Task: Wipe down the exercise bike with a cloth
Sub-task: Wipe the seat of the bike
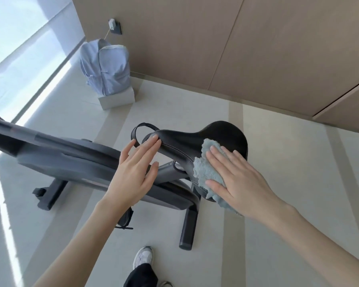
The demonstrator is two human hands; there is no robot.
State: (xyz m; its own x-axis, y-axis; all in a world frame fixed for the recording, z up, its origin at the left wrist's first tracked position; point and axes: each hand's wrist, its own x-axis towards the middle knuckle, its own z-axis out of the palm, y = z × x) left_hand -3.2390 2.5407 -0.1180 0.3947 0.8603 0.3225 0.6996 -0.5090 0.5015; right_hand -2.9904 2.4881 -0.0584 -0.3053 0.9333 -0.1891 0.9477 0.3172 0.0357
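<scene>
The blue cloth [207, 172] lay on the near side of the black saddle [222, 135] of the bike [71, 160], pressed flat under the right hand [235, 176], its fingers straight. The left hand [134, 172], fingers also straight, touched the saddle's nose at left. Far left, a backpack [106, 67] sat on a box [117, 99].

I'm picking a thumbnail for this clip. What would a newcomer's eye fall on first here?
First the black saddle at centre, where the right hand presses a fluffy light-blue cloth flat on its wide rear while the left hand touches the narrow nose with straight fingers. Next, the pale blue backpack sitting on a white box by the far wall.
</scene>
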